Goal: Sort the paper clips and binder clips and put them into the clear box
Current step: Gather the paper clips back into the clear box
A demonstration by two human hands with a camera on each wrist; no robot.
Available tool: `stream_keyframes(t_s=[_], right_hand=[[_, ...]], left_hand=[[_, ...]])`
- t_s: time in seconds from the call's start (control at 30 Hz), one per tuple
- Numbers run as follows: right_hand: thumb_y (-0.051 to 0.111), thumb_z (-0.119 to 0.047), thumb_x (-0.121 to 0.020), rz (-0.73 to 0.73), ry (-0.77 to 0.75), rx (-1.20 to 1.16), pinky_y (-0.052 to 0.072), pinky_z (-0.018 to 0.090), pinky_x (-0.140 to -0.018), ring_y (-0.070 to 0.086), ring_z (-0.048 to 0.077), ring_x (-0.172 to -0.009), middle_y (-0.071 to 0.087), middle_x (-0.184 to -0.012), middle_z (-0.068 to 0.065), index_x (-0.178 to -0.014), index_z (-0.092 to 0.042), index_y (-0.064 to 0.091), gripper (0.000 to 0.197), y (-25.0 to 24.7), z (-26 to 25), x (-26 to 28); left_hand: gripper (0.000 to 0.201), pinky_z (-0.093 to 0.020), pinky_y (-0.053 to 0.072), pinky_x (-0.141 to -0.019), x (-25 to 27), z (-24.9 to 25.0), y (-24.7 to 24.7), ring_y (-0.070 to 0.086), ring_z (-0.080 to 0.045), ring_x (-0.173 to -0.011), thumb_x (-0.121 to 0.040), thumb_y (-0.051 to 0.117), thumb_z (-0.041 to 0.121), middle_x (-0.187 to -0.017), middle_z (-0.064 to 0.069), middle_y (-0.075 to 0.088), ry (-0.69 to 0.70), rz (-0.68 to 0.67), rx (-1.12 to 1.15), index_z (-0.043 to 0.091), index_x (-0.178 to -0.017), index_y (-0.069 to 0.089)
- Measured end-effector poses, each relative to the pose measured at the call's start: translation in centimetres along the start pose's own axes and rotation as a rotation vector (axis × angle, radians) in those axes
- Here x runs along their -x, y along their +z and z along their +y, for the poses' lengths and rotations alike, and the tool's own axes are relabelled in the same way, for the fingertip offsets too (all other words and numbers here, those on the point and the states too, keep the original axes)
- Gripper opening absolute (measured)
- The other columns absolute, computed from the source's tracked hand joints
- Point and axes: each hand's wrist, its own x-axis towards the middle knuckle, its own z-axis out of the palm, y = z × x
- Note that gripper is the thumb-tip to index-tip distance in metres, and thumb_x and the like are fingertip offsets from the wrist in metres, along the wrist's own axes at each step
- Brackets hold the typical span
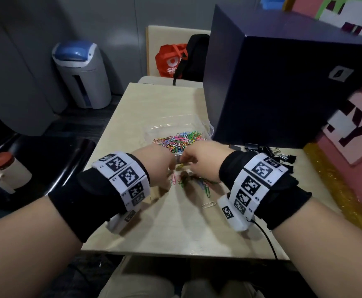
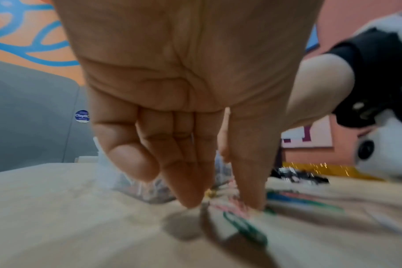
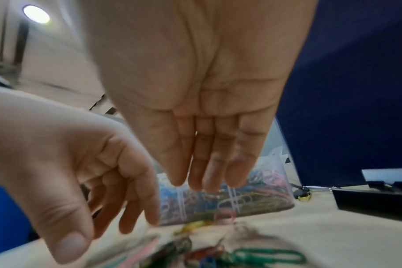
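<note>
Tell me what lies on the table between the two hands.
Loose coloured paper clips lie on the table between the left hand and right hand, clearest in the head view.

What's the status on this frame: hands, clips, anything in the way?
Both hands open: left hand and right hand over loose paper clips on table. Clear box already holds many. Binder clips unsorted at right. Nothing blocking.

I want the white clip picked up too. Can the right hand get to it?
Probably yes. The white paper clip lies alone on the bare table, just nearer the person than the right hand, which is open. Nothing covers it; the hand would only need to draw back a little.
</note>
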Motion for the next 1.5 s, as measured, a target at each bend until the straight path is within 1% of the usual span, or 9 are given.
stream_keyframes(t_s=[0.1,0.3,0.53,0.83,0.93,1.1,1.2,1.3,1.5], right_hand=[[0.057,-0.001,-0.08,-0.16,-0.049,0.141,0.048,0.036,-0.098,0.053,0.027,-0.122,0.05,-0.137,0.001,-0.139,-0.026,0.046,0.065,1.8,-0.3,0.1],[0.053,-0.021,-0.091,-0.136,-0.033,0.216,0.045,0.039,-0.1,0.051,0.03,-0.12,0.046,-0.134,0.007,-0.133,-0.018,0.053,0.042,2.3,0.9,1.1],[0.078,-0.025,-0.072,-0.193,0.074,0.228,0.049,0.029,-0.082,0.059,0.025,-0.106,0.053,-0.121,0.004,-0.123,-0.018,0.056,0.056,1.9,1.5,2.1],[0.05,-0.014,-0.092,-0.136,0.09,0.308,0.05,0.029,-0.087,0.061,0.027,-0.107,0.065,-0.116,0.009,-0.118,-0.008,0.063,0.029,1.9,1.3,0.9],[0.048,-0.013,-0.092,-0.14,0.077,0.339,0.052,0.029,-0.088,0.063,0.027,-0.101,0.067,-0.112,0.008,-0.112,-0.008,0.068,0.029,1.7,1.3,0.5],[0.048,-0.013,-0.093,-0.151,0.097,0.358,0.047,0.027,-0.073,0.062,0.028,-0.09,0.057,-0.088,0.007,-0.105,-0.006,0.069,0.025,1.4,1.1,0.4],[0.047,-0.011,-0.094,-0.15,0.104,0.352,0.047,0.028,-0.073,0.059,0.027,-0.086,0.062,-0.093,0.01,-0.107,-0.006,0.068,0.026,1.4,1.0,0.4],[0.046,-0.011,-0.094,-0.143,0.102,0.346,0.05,0.029,-0.08,0.063,0.027,-0.098,0.066,-0.102,0.01,-0.109,-0.006,0.068,0.028,1.4,1.1,0.5],[0.049,-0.015,-0.093,-0.079,0.112,0.251,0.05,0.028,-0.086,0.062,0.023,-0.105,0.066,-0.113,0.004,-0.112,-0.013,0.068,0.026,0.7,1.4,0.3]], left_hand=[[0.032,-0.029,0.046,-0.071,-0.1,0.9,0.3,0.065,-0.024,-0.094,-0.079,0.067,0.03,-0.1,-0.003,0.069,0.048,-0.016,-0.113,0.018,-0.108,0.067],[0.026,-0.029,0.054,-0.081,-0.3,0.6,0.5,0.066,-0.024,-0.097,-0.081,0.066,0.029,-0.101,-0.001,0.072,0.003,0.014,-0.064,0.02,-0.105,0.072],[0.016,-0.026,0.05,-0.077,-0.7,1.0,0.7,0.066,-0.021,-0.095,-0.083,0.063,0.023,-0.098,0.002,0.072,-0.007,0.002,0.015,0.02,-0.095,0.074],[0.017,-0.026,0.046,-0.071,-1.1,1.6,0.3,0.055,-0.02,-0.077,-0.086,0.061,0.024,-0.082,0.002,0.063,0.014,-0.03,-0.045,0.018,-0.094,0.075],[0.014,-0.024,0.043,-0.067,-1.1,1.2,-0.3,0.057,-0.022,-0.076,-0.084,0.062,0.022,-0.085,-0.003,0.069,-0.007,0.065,0.029,0.017,-0.09,0.074],[0.018,-0.029,0.048,-0.079,-1.8,-0.8,-2.7,0.063,-0.024,-0.096,-0.086,0.062,0.025,-0.096,-0.002,0.07,-0.111,0.306,0.188,0.018,-0.1,0.072],[0.024,-0.029,0.046,-0.081,-2.0,-1.6,-2.7,0.061,-0.022,-0.1,-0.085,0.065,0.03,-0.102,0.001,0.07,-0.135,0.359,0.235,0.02,-0.107,0.067],[0.016,-0.025,0.044,-0.075,-1.5,-0.7,-1.8,0.061,-0.019,-0.091,-0.082,0.067,0.026,-0.088,0.005,0.066,-0.063,0.281,0.207,0.023,-0.098,0.069],[0.03,-0.033,0.054,-0.087,-1.2,1.0,0.5,0.062,-0.02,-0.102,-0.081,0.066,0.029,-0.106,0.007,0.069,0.079,0.02,-0.041,0.03,-0.111,0.07]])
